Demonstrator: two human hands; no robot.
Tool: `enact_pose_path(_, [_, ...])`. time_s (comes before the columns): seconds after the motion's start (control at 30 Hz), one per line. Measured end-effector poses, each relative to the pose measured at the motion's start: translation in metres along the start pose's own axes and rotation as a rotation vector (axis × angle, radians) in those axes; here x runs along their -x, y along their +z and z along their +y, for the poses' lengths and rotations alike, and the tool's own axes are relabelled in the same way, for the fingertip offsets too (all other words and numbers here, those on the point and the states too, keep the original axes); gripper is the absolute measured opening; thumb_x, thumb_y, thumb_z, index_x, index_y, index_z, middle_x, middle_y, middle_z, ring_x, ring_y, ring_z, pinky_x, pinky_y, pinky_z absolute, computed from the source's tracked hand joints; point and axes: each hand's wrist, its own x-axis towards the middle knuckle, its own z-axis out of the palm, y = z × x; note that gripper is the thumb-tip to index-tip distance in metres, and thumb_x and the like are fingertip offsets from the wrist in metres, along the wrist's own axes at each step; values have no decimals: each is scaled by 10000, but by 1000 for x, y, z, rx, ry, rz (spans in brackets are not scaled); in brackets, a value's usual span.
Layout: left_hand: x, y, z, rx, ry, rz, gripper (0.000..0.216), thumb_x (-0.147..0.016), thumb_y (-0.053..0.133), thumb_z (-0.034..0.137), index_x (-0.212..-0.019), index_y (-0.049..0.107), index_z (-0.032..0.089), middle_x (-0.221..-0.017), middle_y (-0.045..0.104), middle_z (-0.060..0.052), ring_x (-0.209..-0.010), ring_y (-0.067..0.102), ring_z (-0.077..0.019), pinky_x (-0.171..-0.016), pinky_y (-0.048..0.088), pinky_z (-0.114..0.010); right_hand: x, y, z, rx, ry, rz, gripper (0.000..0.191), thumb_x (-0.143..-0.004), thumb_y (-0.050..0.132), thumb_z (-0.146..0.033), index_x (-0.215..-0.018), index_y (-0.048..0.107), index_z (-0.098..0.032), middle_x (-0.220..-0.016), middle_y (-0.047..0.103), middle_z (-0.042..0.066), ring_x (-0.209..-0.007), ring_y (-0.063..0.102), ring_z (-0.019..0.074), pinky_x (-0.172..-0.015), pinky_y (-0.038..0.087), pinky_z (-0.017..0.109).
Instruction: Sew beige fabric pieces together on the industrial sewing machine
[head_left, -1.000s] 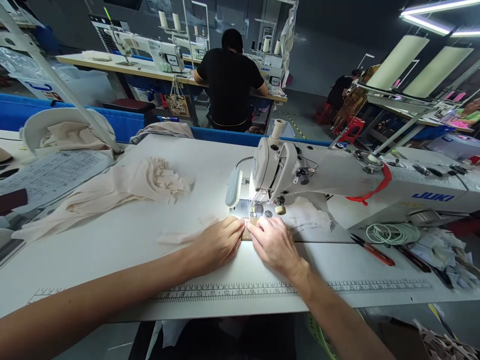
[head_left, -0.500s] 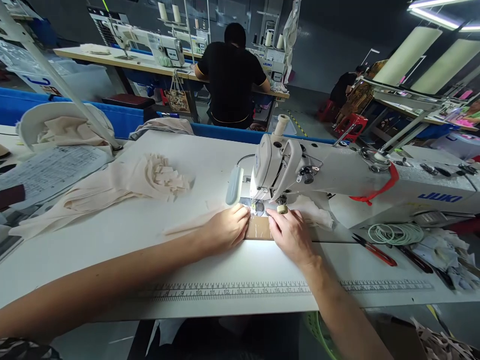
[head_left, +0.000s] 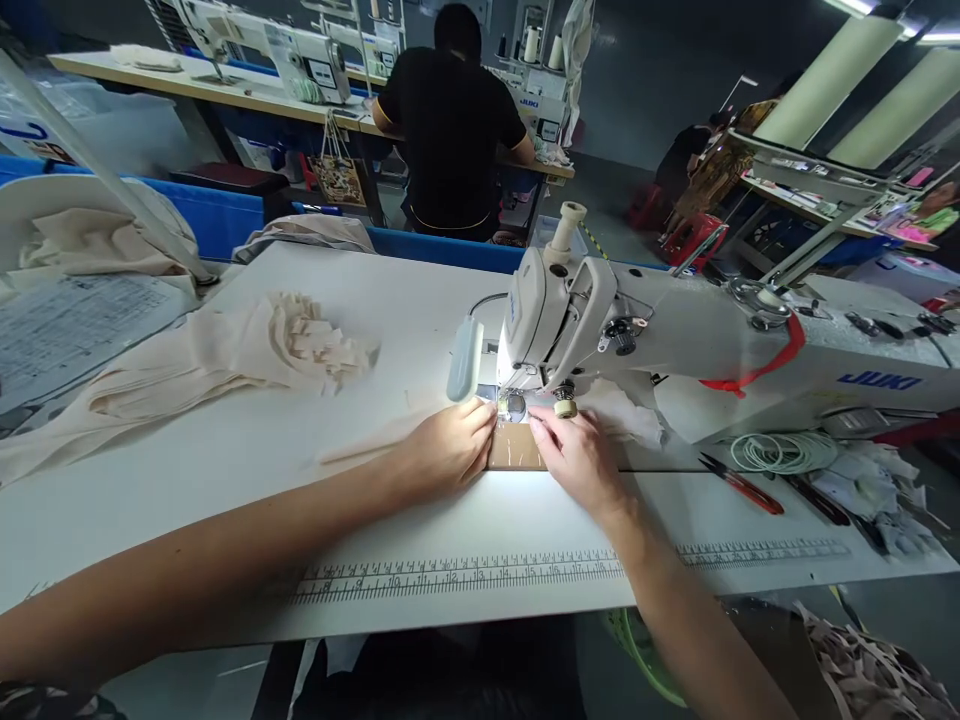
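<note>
My left hand (head_left: 454,442) is closed, its fingertips pressed together on a strip of beige fabric (head_left: 360,448) just left of the needle area. On the other side, my right hand (head_left: 576,455) has its thumb and index finger close together beside the presser foot; what lies between them is too small to make out. Both hands rest at the head of a white sewing machine (head_left: 551,320). A crumpled piece of beige fabric (head_left: 626,412) lies behind my right hand. Between the hands is a brown plate (head_left: 517,448) on the table.
Gathered beige fabric (head_left: 247,350) lies on the left of the white table. At the right are red-handled snips (head_left: 742,485), a coil of pale cord (head_left: 780,452) and scraps. A printed ruler (head_left: 465,575) runs along the front edge. A co-worker (head_left: 454,130) sits ahead.
The view has tilted down and shifted slightly, so the background sits higher. Both hands remain by the presser foot, with hardly any movement against the machine.
</note>
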Motion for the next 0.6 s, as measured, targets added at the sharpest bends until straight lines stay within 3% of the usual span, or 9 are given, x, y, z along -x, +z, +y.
enact_pose_path(0.17, [0,0,-1,17,-3,48,377,-967,313,155,-1065,664,59,-1083,659,-195,-1007,611,-284,-874,551,-409,-17,-2,7,-123,155,7,271,-986,458,-289,-803,637,-201,-765,701,72,-707,636,197,-666,405,282])
enact_pose_path(0.3, [-1,0,-1,43,-2,75,382,-964,303,156,-1048,670,91,-1037,658,-190,-975,608,-296,-815,569,-429,-24,-3,9,-144,155,0,311,-956,470,-266,-663,565,-218,-636,653,43,-586,561,163,-592,341,265])
enact_pose_path(0.6, [-2,0,-4,68,-38,61,357,-969,326,168,-1065,656,72,-1067,657,-198,-949,596,-297,-780,577,-419,-11,-4,6,-115,147,42,286,-987,475,-292,-727,559,-205,-658,644,21,-646,580,152,-711,359,268])
